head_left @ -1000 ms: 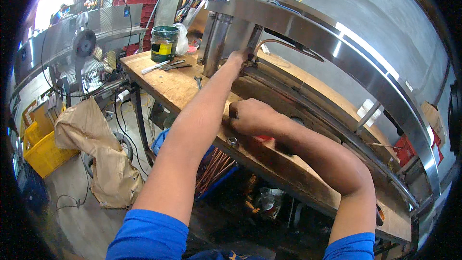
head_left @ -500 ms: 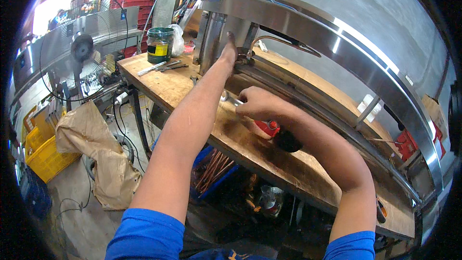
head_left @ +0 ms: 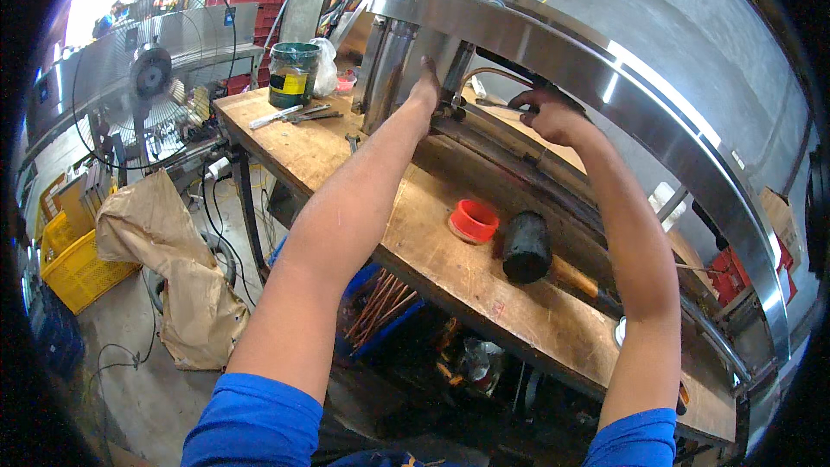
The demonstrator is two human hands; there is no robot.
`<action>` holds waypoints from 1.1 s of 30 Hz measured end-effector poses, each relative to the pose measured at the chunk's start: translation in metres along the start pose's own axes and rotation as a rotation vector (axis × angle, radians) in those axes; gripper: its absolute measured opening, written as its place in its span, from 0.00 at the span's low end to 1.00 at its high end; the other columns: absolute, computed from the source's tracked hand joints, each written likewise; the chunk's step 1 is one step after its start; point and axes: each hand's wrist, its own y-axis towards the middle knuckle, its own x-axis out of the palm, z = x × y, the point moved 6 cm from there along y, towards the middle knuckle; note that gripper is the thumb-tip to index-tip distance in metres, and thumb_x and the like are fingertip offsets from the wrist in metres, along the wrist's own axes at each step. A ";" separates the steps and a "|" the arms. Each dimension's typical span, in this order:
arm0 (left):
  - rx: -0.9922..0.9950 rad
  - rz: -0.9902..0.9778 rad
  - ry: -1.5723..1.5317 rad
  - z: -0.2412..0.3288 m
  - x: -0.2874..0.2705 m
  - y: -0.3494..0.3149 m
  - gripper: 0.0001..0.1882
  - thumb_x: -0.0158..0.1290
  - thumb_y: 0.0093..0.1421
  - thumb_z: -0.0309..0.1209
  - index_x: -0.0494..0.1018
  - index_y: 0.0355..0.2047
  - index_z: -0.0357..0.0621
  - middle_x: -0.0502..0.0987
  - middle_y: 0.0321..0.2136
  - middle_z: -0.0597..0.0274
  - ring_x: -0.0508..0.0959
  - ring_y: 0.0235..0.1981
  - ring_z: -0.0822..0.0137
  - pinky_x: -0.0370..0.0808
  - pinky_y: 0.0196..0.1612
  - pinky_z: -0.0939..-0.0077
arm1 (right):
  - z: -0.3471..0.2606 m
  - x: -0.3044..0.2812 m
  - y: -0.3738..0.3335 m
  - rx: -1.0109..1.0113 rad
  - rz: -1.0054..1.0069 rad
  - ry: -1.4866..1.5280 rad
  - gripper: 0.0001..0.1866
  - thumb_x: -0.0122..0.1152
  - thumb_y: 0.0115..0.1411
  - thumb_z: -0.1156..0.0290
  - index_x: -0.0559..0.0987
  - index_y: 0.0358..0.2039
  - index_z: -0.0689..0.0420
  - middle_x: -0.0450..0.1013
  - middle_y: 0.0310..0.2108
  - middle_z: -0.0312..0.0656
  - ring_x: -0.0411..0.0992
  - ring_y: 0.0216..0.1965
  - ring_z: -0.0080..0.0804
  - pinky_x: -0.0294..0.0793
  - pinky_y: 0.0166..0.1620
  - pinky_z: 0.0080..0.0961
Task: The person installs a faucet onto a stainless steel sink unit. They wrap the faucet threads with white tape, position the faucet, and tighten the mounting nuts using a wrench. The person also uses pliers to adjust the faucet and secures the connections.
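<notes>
Head view: right hand [head_left: 558, 118] is grasping a slim tool [head_left: 497, 105], likely stiff, best held mid-shank; left hand [head_left: 425, 91], grip hidden: cannot tell.

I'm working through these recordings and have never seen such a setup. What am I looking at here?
There is no robot: these are a person's bare hands, seen from above by a head-worn fisheye camera, which bends straight edges. Blue fabric sleeves show at the lower edge. The left hand is at the upright parts of a long, shiny metal frame; the right hand is near its upper bar. What either holds is unclear. On the brown wooden table are a red ring-shaped object, a black-headed mallet with a wooden handle and a dark green bucket.
</notes>
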 end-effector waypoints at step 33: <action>0.084 0.006 0.167 0.004 0.007 0.020 0.48 0.24 0.60 0.69 0.62 0.60 0.38 0.69 0.54 0.45 0.69 0.54 0.52 0.63 0.56 0.57 | -0.015 0.001 -0.034 0.254 -0.121 -0.191 0.19 0.48 0.63 0.61 0.72 0.51 0.54 0.74 0.44 0.53 0.73 0.45 0.48 0.71 0.48 0.40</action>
